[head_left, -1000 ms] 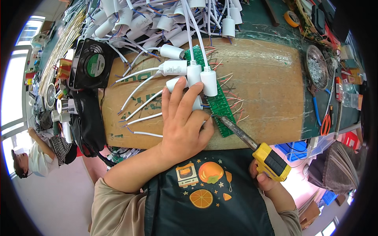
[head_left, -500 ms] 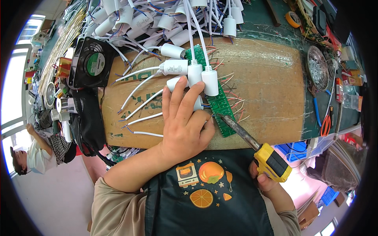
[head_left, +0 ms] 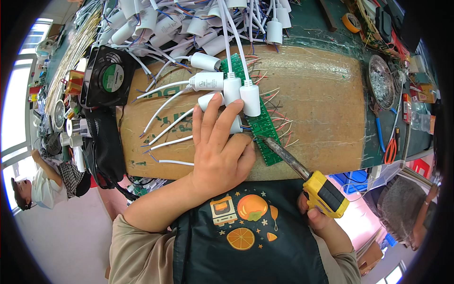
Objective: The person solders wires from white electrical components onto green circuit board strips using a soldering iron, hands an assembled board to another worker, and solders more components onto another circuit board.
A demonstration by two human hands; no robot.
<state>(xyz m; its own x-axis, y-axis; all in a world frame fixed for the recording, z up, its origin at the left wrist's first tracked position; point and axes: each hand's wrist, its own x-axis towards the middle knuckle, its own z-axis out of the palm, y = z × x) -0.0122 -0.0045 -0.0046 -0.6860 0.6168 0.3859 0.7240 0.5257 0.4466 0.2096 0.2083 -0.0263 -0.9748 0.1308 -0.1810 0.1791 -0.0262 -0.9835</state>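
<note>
My left hand [head_left: 218, 154] lies over several white lamp sockets [head_left: 205, 81] with cables, its outer fingers spread on one socket. Its thumb and forefinger are pinched together at the left edge of a green circuit board strip [head_left: 265, 137], on a thin wire that is mostly hidden. Gripped in my right hand [head_left: 314, 215] is a yellow-handled soldering iron [head_left: 326, 194]. The iron's tip meets the board right beside the left fingertips. Two upright sockets [head_left: 251, 100] lie across the board's upper part, and thin red, white and black wires stick out from its right side.
Brown cardboard [head_left: 321, 109] lies under the work. A heap of white sockets [head_left: 165, 26] lies beyond it. A black fan [head_left: 109, 77] stands at left; a metal dish [head_left: 382, 80] and orange tape roll [head_left: 351, 22] are at right. Another person [head_left: 45, 182] is at far left.
Both hands hold nearly the same place; the view has shifted slightly. The iron's tip stays at the board. Another person's arm has come into view at the far right.
</note>
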